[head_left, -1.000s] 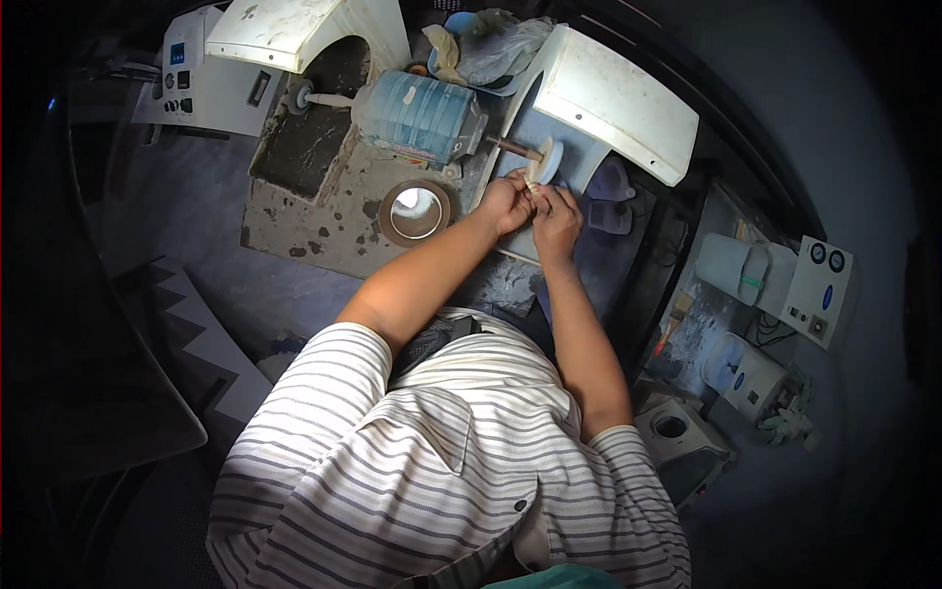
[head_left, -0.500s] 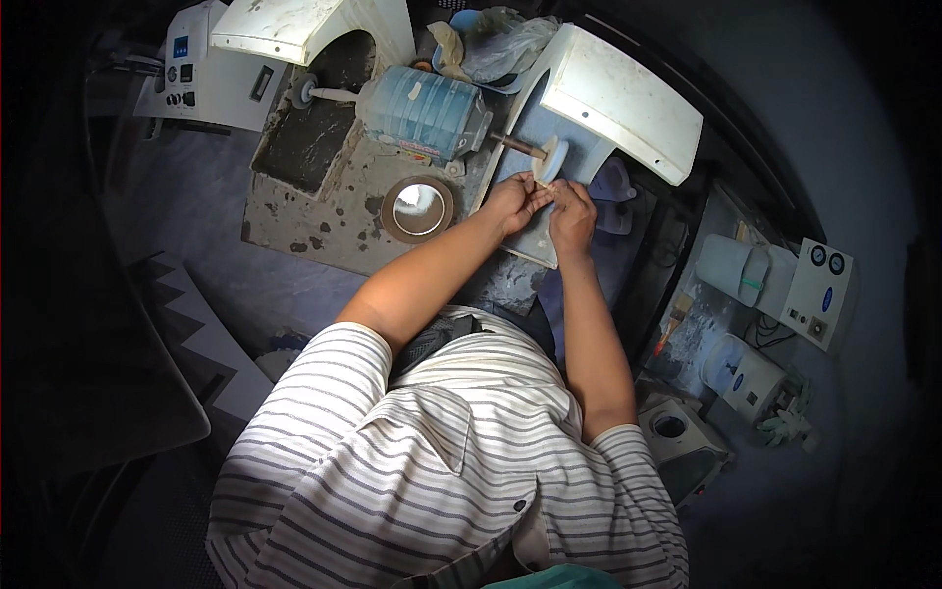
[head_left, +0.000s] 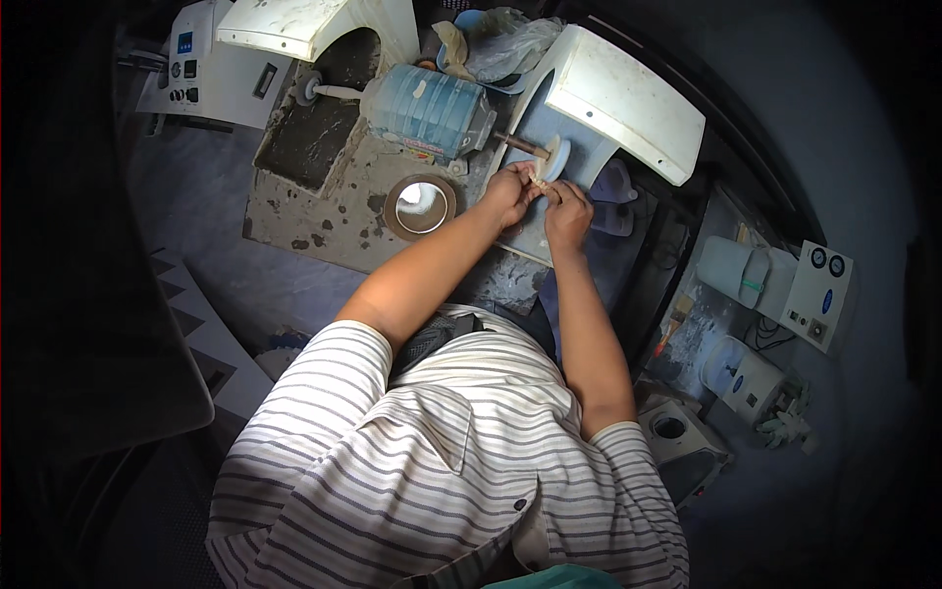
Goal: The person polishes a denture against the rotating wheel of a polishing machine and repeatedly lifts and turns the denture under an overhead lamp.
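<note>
Between the fingertips of both hands is a small pink and cream piece, which looks like a denture [head_left: 537,180]. My left hand [head_left: 508,194] pinches its left side and my right hand [head_left: 567,211] grips its right side, fingers closed. Just beyond my fingers is a pale round polishing wheel [head_left: 556,160] on a brownish spindle [head_left: 520,144]. That spindle comes out of a motor [head_left: 422,110] wrapped in blue plastic. Whether the denture touches the wheel I cannot tell; my fingers partly hide it.
A white hood [head_left: 628,108] arches over the wheel. Left of the motor, a second wheel [head_left: 307,88] sits over a dark tray [head_left: 309,147] under another hood [head_left: 314,25]. A roll of brown tape [head_left: 446,224] lies on the stained bench. Machines with gauges [head_left: 819,294] stand at right.
My hands have shifted slightly and the held piece has turned, so its pink part now shows. My right hand has moved a little left. The camera view has shifted a touch.
</note>
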A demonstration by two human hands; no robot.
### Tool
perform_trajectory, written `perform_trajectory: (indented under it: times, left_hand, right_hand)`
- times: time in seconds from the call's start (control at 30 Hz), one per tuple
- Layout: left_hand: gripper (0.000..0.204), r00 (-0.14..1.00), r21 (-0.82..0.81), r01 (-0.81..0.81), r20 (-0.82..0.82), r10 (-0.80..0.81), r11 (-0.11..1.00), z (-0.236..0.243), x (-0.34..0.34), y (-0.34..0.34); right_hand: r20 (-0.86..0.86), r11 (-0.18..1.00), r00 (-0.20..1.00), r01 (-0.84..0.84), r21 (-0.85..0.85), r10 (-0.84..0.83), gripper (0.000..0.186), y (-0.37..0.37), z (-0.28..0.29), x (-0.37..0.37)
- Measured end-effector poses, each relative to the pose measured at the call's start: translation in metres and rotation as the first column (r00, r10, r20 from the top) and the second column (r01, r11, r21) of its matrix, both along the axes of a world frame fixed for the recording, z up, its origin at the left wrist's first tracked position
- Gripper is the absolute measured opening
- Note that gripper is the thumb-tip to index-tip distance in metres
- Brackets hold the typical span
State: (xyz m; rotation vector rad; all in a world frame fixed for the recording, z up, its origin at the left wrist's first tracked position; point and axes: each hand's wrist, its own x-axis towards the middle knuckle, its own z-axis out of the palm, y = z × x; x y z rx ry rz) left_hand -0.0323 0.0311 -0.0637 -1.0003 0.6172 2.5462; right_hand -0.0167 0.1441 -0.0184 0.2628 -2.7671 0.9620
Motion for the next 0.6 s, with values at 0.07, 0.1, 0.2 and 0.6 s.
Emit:
perform_trajectory:
  times: [0.07, 0.1, 0.2, 0.6]
  left_hand:
    - [0.019, 0.999, -0.044, -0.009, -0.031, 0.007, 0.999, 0.006, 0.002, 0.001]
    - [0.019, 0.999, -0.044, -0.009, -0.031, 0.008, 0.999, 0.008, 0.004, 0.001]
    - [0.017, 0.997, -0.068, -0.035, -0.067, 0.030, 0.997, 0.009, 0.008, 0.001]
    - [0.016, 0.999, -0.113, -0.045, -0.022, 0.043, 0.993, -0.006, -0.002, 0.004]
  right_hand:
    - [-0.028, 1.000, 0.999, 0.020, -0.020, -0.021, 0.014, 0.000, 0.001, 0.002]
    - [-0.046, 0.999, 0.999, 0.022, -0.025, -0.023, 0.014, 0.000, 0.002, 0.003]
    - [-0.057, 0.998, 0.998, 0.008, -0.059, -0.011, 0.013, 0.003, 0.005, 0.005]
    - [0.023, 0.999, 0.999, -0.027, -0.033, 0.028, 0.006, -0.001, 0.002, -0.005]
